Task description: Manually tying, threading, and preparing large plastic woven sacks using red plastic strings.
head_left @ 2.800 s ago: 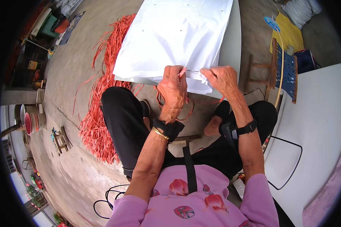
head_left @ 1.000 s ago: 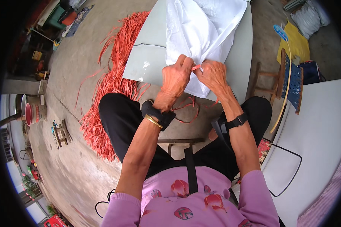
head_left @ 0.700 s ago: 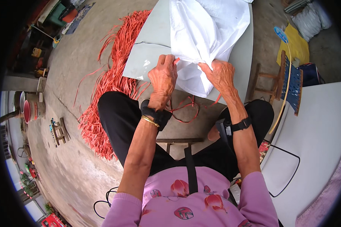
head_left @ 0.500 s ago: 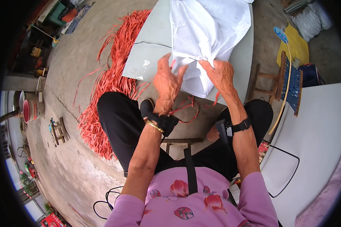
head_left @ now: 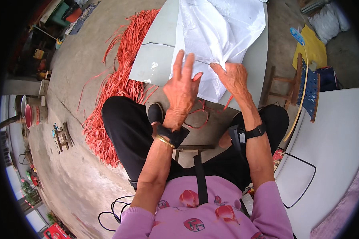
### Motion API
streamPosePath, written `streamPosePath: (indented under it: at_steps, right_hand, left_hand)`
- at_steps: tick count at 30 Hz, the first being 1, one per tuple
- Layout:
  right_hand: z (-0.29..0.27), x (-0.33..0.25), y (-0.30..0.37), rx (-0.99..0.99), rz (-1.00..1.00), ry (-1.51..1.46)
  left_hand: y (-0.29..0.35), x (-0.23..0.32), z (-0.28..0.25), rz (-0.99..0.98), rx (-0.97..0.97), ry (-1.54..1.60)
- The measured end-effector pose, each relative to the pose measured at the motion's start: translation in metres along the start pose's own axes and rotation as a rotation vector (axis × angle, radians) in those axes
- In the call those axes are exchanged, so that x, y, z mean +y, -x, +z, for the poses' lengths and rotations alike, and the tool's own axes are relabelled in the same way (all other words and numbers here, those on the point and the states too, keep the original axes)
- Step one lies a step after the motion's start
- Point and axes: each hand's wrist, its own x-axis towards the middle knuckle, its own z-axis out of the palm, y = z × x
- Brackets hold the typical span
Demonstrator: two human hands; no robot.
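Observation:
White woven cloth [head_left: 211, 36], perhaps a sack, lies gathered over a grey board in front of me. My right hand [head_left: 233, 78] is closed in a pinch at its bunched fold. From those fingertips a thin needle [head_left: 202, 62] points left across the cloth. A red strip [head_left: 228, 102] hangs below that hand. My left hand [head_left: 182, 87] is just left of the needle, over the cloth's near left edge, with two fingers stretched out and the thumb apart. I see nothing held in it.
The grey board [head_left: 149, 61] stands between my knees and the far side. A large heap of red strips [head_left: 119, 87] lies on the floor at left. On the right are a wooden chair with blue webbing [head_left: 310, 89], a yellow sack [head_left: 313, 49] and a white surface [head_left: 327, 131].
My left hand has moved right and turned, its fingers now stretched over the cloth. More of the needle shows. My right hand keeps its pinch in nearly the same place.

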Motion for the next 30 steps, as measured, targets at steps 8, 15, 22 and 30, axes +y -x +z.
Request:
streamPosePath:
  at_steps: [8, 15, 22, 30]
  right_hand:
    - [0.008, 0.012, -0.002, 0.041, 0.034, -0.149]
    - [0.029, 0.013, -0.005, -0.058, 0.156, -0.493]
    - [0.012, -0.002, -0.016, 0.006, 0.288, -0.474]
    - [0.011, 0.010, -0.016, -0.070, -0.091, -0.043]
  left_hand:
    - [-0.017, -0.020, 0.020, 0.010, 0.056, 0.042]
    - [-0.006, 0.000, 0.049, 0.016, 0.027, 0.142]
    - [-0.007, -0.028, 0.041, -0.178, 0.009, 0.008]
    - [-0.024, -0.020, 0.013, -0.133, 0.217, 0.007]
